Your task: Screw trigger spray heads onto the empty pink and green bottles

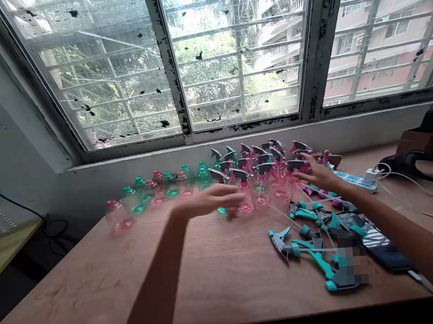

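A: Which hand is nearer the clear pink plastic spray bottle with the black-and-pink trigger head, at the front of the cluster?

B: The left hand. The bottle is at its fingertips, on the right, partly overlapped by them in this view. The right hand is on the far side, beside the black-and-pink plastic trigger head of another clear pink bottle.

A: And the long axes?

B: Both bottles stand upright on the brown wooden surface. The left fingers point rightward, nearly level, so they cross the front bottle's axis. I'd judge any move there turns on that crossing.

A: Are they pinching it?

B: I cannot tell; they're stretched out but blurred, and contact isn't clear. The right fingers are spread, thumb apart from the rest; whether they touch that head, I can't say.

A: The teal-and-grey plastic trigger sprayers?

B: Lying flat, nearer the person, left of the right forearm.
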Action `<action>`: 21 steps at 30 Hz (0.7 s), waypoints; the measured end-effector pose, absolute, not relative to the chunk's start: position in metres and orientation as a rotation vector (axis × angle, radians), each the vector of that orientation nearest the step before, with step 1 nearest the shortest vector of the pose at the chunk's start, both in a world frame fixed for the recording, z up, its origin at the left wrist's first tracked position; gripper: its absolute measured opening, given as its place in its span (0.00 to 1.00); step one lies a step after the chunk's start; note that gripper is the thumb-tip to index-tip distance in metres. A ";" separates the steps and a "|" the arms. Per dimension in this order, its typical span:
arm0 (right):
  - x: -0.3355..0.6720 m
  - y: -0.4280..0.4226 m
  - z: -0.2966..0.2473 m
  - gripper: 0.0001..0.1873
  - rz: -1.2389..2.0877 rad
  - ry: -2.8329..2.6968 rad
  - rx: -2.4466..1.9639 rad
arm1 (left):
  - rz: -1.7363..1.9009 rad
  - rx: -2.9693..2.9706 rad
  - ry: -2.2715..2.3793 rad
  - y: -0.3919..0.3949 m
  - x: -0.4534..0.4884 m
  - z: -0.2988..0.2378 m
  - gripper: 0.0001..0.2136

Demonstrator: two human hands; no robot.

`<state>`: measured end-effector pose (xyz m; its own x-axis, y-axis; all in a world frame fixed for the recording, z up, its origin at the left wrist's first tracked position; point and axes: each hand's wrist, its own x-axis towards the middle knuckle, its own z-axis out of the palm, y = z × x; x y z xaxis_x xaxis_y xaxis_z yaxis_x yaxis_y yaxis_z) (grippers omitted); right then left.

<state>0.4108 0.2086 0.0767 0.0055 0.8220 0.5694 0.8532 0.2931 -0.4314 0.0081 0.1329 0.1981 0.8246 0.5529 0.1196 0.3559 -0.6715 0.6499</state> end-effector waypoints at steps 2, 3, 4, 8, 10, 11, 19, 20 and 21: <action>0.414 0.200 0.068 0.32 -0.041 -1.822 -1.531 | 0.736 2.313 0.818 0.147 -0.050 0.210 0.26; 0.416 0.198 0.064 0.31 -0.030 -1.839 -1.543 | 0.905 2.279 0.906 0.158 -0.074 0.211 0.26; 0.417 0.197 0.061 0.31 -0.026 -1.843 -1.555 | 1.055 2.242 1.005 0.173 -0.094 0.210 0.23; 0.415 0.202 0.057 0.28 -0.032 -1.837 -1.601 | 1.371 2.149 1.461 0.244 -0.129 0.181 0.15; 0.413 0.206 0.059 0.28 -0.032 -1.839 -1.621 | 1.348 2.195 1.618 0.277 -0.123 0.160 0.15; 0.412 0.208 0.061 0.29 -0.031 -1.845 -1.630 | 1.313 2.242 1.666 0.291 -0.116 0.149 0.16; 0.413 0.213 0.073 0.46 0.001 -1.879 -1.671 | 1.014 2.432 1.874 0.351 -0.048 0.099 0.18; 0.413 0.210 0.072 0.47 -0.002 -1.866 -1.659 | 0.971 2.427 1.890 0.354 -0.044 0.097 0.17; 0.413 0.205 0.071 0.46 -0.010 -1.849 -1.646 | 0.930 2.425 1.898 0.356 -0.041 0.096 0.17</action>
